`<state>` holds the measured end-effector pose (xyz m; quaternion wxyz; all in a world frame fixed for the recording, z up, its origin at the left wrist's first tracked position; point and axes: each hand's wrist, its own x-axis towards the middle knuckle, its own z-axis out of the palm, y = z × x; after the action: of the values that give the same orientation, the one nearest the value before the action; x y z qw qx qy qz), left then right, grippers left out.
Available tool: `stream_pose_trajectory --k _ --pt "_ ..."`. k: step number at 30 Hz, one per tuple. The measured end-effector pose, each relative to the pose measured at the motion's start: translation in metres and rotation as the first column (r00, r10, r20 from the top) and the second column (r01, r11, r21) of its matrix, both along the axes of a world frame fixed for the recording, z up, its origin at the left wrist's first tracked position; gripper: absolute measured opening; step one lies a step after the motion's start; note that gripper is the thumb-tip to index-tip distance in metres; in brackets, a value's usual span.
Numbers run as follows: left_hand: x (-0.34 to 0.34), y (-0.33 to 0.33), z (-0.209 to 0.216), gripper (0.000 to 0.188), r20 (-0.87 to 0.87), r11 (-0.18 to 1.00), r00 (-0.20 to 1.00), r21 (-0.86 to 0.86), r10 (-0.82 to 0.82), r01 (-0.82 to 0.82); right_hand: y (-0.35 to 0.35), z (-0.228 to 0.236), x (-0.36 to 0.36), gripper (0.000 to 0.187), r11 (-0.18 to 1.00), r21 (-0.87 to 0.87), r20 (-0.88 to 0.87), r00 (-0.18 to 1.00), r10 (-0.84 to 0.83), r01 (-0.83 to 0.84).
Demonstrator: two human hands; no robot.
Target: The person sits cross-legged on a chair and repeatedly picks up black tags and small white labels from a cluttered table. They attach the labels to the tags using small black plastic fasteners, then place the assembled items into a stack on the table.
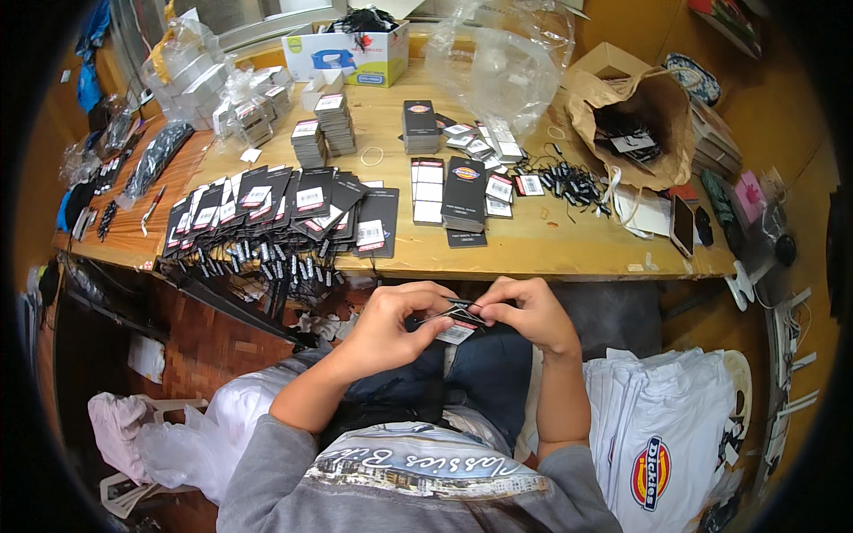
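Observation:
Over my lap, just off the table's front edge, my left hand pinches a few hang tags, one with a white label facing up. My right hand is closed at the other end, its thumb and finger pinching a thin black string by the tags. Straight ahead on the table lie a stack of black hang tags and a pile of white label cards. A tangle of black strings with small tips sits to their right. Strung tags spread in a wide heap at the left.
At the back stand a white box of black strings and a clear plastic bag. A brown paper bag and a phone are at the right. Folded white shirts lie beside my right side, below the wooden table.

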<state>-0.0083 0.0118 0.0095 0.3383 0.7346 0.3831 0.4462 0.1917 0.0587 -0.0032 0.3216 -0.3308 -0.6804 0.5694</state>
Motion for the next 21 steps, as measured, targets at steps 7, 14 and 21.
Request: stream_pose_trajectory --k 7,14,21 --pt "-0.012 0.001 0.000 0.011 0.234 0.956 0.972 -0.287 0.004 0.066 -0.005 -0.008 0.039 0.007 0.918 0.021 -0.209 0.899 -0.384 0.397" --pt "0.004 0.005 -0.011 0.009 0.280 0.881 0.959 -0.442 -0.043 0.169 -0.008 -0.009 0.024 0.015 0.976 -0.201 -0.869 0.445 -0.218 0.086" --pt "0.010 0.009 -0.027 0.003 0.286 0.921 0.956 -0.354 -0.058 0.162 -0.017 -0.005 0.005 0.016 0.957 -0.228 -0.969 0.133 -0.206 -0.180"
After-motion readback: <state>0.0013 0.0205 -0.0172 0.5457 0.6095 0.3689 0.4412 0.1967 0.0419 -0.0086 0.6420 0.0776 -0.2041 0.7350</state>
